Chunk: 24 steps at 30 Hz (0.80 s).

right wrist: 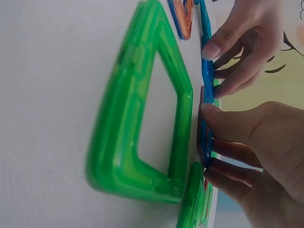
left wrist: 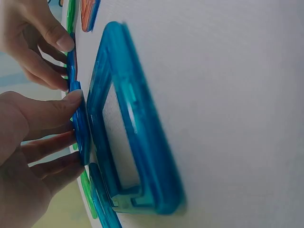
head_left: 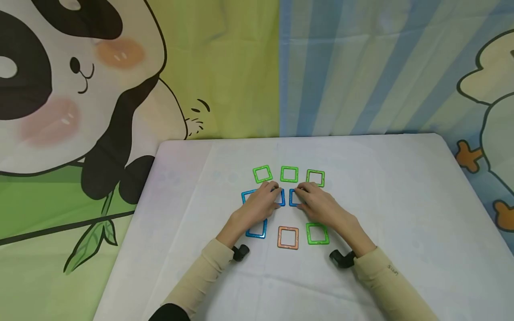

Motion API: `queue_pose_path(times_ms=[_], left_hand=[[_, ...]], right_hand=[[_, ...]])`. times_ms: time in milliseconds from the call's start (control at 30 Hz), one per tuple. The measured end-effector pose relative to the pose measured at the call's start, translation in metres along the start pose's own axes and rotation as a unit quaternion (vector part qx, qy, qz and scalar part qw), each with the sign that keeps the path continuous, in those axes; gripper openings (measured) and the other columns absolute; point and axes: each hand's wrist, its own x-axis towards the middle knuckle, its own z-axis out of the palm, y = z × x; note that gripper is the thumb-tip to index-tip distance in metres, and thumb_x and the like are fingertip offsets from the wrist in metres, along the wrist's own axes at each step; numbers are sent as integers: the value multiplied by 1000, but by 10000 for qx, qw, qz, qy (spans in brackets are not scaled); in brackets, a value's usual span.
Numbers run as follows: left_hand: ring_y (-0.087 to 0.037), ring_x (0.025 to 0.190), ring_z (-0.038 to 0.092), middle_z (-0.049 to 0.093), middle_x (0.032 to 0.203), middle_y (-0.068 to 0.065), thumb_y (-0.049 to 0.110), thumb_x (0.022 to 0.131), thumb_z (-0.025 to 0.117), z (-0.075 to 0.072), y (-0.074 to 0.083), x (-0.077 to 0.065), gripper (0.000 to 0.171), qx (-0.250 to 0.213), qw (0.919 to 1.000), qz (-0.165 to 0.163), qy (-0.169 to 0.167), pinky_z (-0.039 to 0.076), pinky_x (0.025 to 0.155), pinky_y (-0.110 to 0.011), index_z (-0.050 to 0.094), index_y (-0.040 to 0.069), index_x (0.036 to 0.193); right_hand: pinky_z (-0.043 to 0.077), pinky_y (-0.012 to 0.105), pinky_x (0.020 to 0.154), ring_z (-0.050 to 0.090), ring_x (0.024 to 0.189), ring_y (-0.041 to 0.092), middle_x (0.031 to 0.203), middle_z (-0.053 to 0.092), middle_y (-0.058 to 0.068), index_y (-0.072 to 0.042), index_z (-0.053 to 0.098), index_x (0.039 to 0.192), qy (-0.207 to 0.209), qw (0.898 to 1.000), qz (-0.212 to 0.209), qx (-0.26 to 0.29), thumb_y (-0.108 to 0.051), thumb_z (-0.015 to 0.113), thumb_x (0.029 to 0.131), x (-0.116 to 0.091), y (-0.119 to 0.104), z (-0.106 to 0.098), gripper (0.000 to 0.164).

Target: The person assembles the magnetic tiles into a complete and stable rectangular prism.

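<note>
My left hand [head_left: 261, 201] pinches a blue square frame tile [head_left: 283, 197] between thumb and fingers. Opposite it, my right hand [head_left: 319, 204] grips a second blue square frame tile [head_left: 291, 197]. A narrow gap separates the two tiles in the head view. Both wrist views show them edge-on, the left-hand tile [left wrist: 81, 130] and the right-hand tile [right wrist: 205, 140] close over the white table. Another blue tile [head_left: 243, 198] lies partly hidden behind my left hand. Nearer my left wrist is one more blue tile [head_left: 256, 236], large in the left wrist view.
Three green square frames, left [head_left: 255, 176], middle [head_left: 289, 181] and right [head_left: 315, 171], form a row at the back. In front lie an orange square frame [head_left: 288, 247] and a green one [head_left: 317, 242]. The white tabletop [head_left: 401, 200] meets a printed cloth backdrop [head_left: 241, 67].
</note>
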Motion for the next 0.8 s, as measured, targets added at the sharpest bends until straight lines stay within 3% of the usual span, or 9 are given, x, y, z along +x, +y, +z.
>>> queue_pose_path(times_ms=[200,800], left_hand=[[-24,136,49,53,148,-7,23,100,69,0,2,0,51,0,10000,-55,-10,46,113,-33,56,5,145],[-23,133,50,53,147,-8,20,100,68,2,8,6,48,55,9998,209,-8,48,111,-34,57,4,144]], right_hand=[[55,50,100,56,128,35,138,60,20,6,62,135,85,9999,-48,-52,-13,79,91,-1,-2,2,51],[56,48,98,56,126,35,136,61,20,6,63,135,162,9998,-118,-88,-13,79,91,-2,-2,4,50]])
